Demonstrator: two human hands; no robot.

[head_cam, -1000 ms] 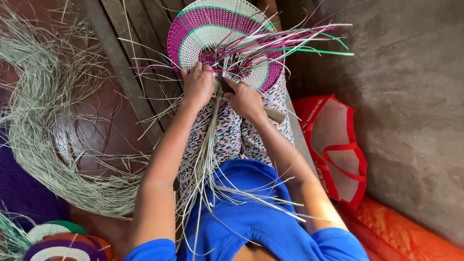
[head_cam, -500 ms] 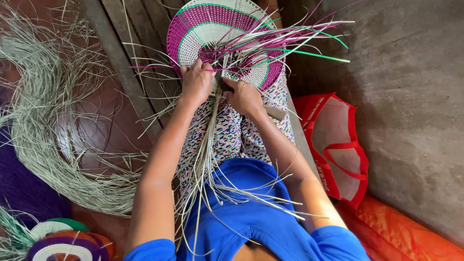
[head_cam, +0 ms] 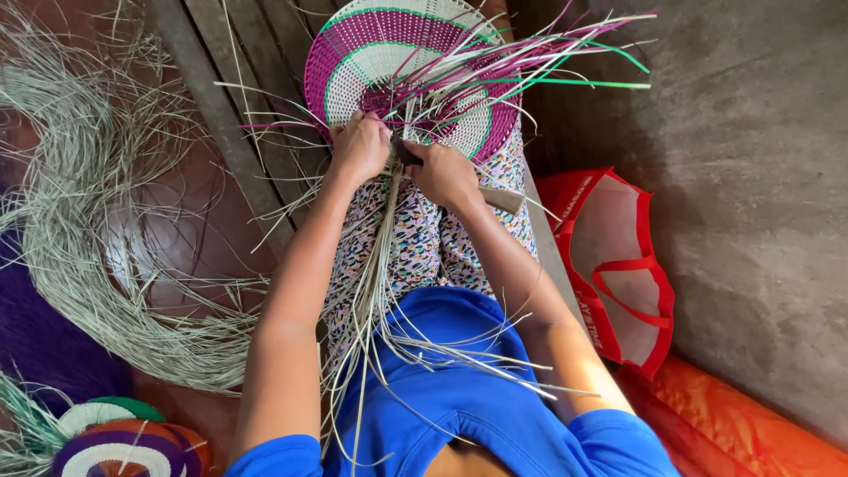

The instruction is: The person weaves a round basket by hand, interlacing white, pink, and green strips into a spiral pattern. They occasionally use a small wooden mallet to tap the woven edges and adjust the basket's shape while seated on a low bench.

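Note:
A round woven piece (head_cam: 389, 62) in purple, white and green rests on my knees, with loose purple, green and pale strands sticking out to the right. My left hand (head_cam: 358, 146) pinches strands at its near edge. My right hand (head_cam: 442, 172) is closed on a wooden-handled tool (head_cam: 499, 200), whose dark tip points at the weave between my hands. A bundle of pale straw strands (head_cam: 380, 265) trails down over my patterned lap.
A large curved heap of pale straw (head_cam: 79, 230) lies on the floor at left, beside purple fibre (head_cam: 35, 344). Finished coloured woven rounds (head_cam: 115, 442) sit bottom left. A red mesh bag (head_cam: 618, 265) lies right, by a concrete wall (head_cam: 751, 177).
Both hands have stayed at the weave's near edge with only small finger movements. The view shifted slightly.

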